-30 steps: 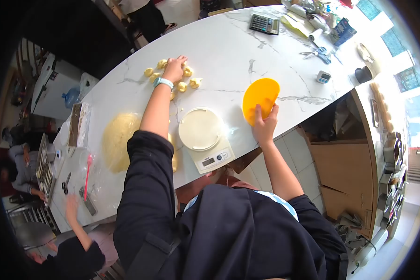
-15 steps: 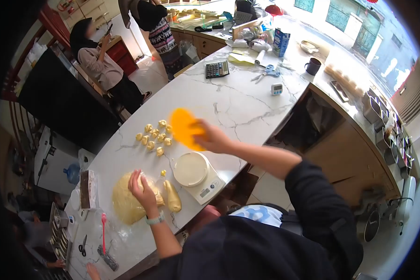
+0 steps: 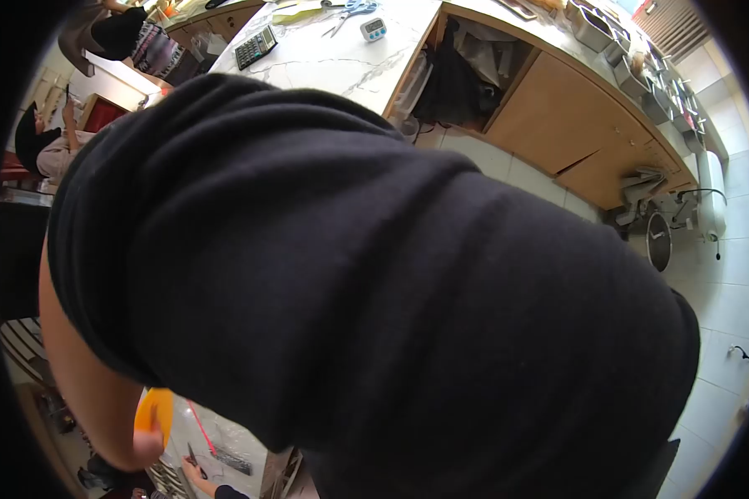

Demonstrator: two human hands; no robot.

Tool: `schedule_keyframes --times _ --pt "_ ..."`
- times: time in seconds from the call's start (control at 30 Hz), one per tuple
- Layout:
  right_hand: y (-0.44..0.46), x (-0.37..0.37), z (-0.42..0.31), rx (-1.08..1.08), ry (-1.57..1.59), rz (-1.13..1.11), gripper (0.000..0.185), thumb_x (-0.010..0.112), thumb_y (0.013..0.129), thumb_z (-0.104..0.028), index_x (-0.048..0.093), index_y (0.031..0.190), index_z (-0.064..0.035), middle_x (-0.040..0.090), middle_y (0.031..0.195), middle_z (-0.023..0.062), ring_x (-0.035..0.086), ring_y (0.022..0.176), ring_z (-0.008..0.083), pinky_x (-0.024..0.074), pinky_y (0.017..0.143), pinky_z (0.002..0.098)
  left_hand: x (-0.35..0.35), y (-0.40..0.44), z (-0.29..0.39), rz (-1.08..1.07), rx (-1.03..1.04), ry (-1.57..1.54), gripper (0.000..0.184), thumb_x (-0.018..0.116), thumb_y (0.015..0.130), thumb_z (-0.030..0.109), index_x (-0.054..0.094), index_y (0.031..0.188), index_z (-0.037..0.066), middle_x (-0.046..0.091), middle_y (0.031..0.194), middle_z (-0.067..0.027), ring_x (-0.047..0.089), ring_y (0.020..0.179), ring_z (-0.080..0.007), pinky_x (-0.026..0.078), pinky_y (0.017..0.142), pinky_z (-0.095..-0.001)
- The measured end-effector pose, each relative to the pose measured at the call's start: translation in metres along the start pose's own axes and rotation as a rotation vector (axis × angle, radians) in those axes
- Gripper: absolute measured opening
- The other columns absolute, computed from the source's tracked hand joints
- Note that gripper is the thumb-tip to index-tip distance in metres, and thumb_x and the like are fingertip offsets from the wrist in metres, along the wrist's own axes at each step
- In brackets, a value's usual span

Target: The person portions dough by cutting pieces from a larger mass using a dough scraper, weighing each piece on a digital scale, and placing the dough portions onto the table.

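Observation:
My right arm reaches across the whole view, and its dark sleeve covers most of the table. At the lower left my right hand holds the flat yellow scraper, its fingers partly blurred. The left hand is out of sight. A red utensil lies just right of the scraper. The dough, dough pieces and scale are hidden.
A co-worker's hand is at the dark scissors, close to mine. On the marble table stand a calculator and a timer. Two people are at the upper left; metal tins line the right counter.
My right hand has carried the yellow scraper from above the table to the lower left. My left hand has gone out of view, and the sleeve now covers the dough and scale.

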State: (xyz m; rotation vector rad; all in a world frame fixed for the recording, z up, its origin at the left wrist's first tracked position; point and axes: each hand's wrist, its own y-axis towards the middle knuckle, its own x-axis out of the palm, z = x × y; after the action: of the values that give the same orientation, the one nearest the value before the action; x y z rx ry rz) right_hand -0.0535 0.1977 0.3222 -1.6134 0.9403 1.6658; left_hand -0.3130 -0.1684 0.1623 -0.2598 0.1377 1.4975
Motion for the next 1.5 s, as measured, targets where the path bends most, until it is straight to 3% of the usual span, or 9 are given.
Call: schedule_keyframes --times 0.03,0.07,0.1,0.17,0.27,0.4,0.57,0.8,1.5 --pt "0.011 0.002 -0.003 -0.009 -0.014 0.017 0.040 0.065 0.075 -0.017 0.057 0.112 -0.0049 0.062 0.102 0.0140 0.061 0.092 0.0321 0.0485 0.084 0.0401 -0.047 0.087 -0.029 -0.240 0.113 0.145 0.040 0.057 0.085 0.025 0.062 0.105 -0.008 0.063 0.102 -0.0157 0.058 0.095 -0.0266 0.044 0.092 -0.0401" --pt "0.020 0.007 -0.005 -0.019 -0.030 0.026 0.039 0.065 0.075 -0.017 0.057 0.112 -0.0049 0.062 0.102 0.0141 0.061 0.092 0.0322 0.0485 0.083 0.0402 -0.056 0.090 -0.024 -0.271 0.060 0.167 0.039 0.054 0.085 0.023 0.060 0.107 -0.009 0.063 0.101 -0.0155 0.059 0.092 -0.0264 0.045 0.086 -0.0382" --pt "0.037 0.012 -0.015 -0.044 -0.051 0.019 0.039 0.064 0.076 -0.017 0.057 0.112 -0.0049 0.062 0.102 0.0142 0.061 0.092 0.0322 0.0485 0.083 0.0402 -0.082 0.115 -0.049 -0.418 0.601 0.524 0.035 0.054 0.085 0.020 0.059 0.104 -0.009 0.062 0.099 -0.0167 0.058 0.092 -0.0263 0.046 0.083 -0.0383" --pt "0.059 0.019 -0.029 -0.097 -0.071 0.022 0.039 0.064 0.076 -0.017 0.057 0.112 -0.0049 0.062 0.102 0.0143 0.061 0.092 0.0323 0.0486 0.083 0.0402 -0.068 0.084 -0.072 -0.242 0.466 0.365 0.035 0.054 0.085 0.020 0.059 0.104 -0.009 0.062 0.099 -0.0168 0.058 0.092 -0.0264 0.046 0.082 -0.0385" --pt "0.072 0.028 -0.032 -0.142 -0.061 0.105 0.038 0.063 0.077 -0.017 0.056 0.112 -0.0049 0.062 0.101 0.0145 0.061 0.091 0.0323 0.0487 0.082 0.0402 0.023 -0.037 -0.086 -0.077 0.493 0.288 0.035 0.054 0.085 0.020 0.059 0.104 -0.009 0.062 0.098 -0.0168 0.058 0.092 -0.0266 0.046 0.081 -0.0387" --pt "0.043 0.010 0.016 -0.065 0.005 0.245 0.037 0.062 0.077 -0.017 0.056 0.112 -0.0049 0.062 0.101 0.0147 0.061 0.091 0.0324 0.0489 0.082 0.0403 0.142 -0.146 -0.087 -0.079 0.626 0.302 0.034 0.055 0.085 0.020 0.059 0.103 -0.009 0.062 0.098 -0.0169 0.058 0.092 -0.0268 0.046 0.080 -0.0390" --pt "0.031 0.014 0.036 0.013 0.054 0.287 0.036 0.061 0.078 -0.018 0.055 0.112 -0.0049 0.062 0.100 0.0150 0.061 0.090 0.0326 0.0491 0.081 0.0404 0.201 -0.221 -0.110 -0.162 0.698 0.260 0.033 0.055 0.084 0.019 0.059 0.102 -0.008 0.061 0.097 -0.0170 0.058 0.092 -0.0270 0.046 0.078 -0.0393" --pt "0.015 -0.001 0.038 0.026 0.054 0.329 0.035 0.060 0.079 -0.018 0.055 0.111 -0.0049 0.062 0.099 0.0154 0.061 0.089 0.0328 0.0494 0.079 0.0404 0.233 -0.270 -0.109 -0.189 0.746 0.230 0.032 0.056 0.084 0.019 0.059 0.101 -0.008 0.061 0.097 -0.0171 0.057 0.092 -0.0274 0.045 0.076 -0.0398" --pt "0.047 -0.001 0.051 -0.031 0.055 0.404 0.031 0.055 0.083 -0.020 0.052 0.111 -0.0049 0.062 0.097 0.0167 0.061 0.087 0.0333 0.0502 0.075 0.0407 0.305 -0.297 -0.117 -0.101 0.948 0.295 0.028 0.058 0.083 0.018 0.058 0.098 -0.006 0.060 0.094 -0.0174 0.057 0.092 -0.0284 0.045 0.070 -0.0413"
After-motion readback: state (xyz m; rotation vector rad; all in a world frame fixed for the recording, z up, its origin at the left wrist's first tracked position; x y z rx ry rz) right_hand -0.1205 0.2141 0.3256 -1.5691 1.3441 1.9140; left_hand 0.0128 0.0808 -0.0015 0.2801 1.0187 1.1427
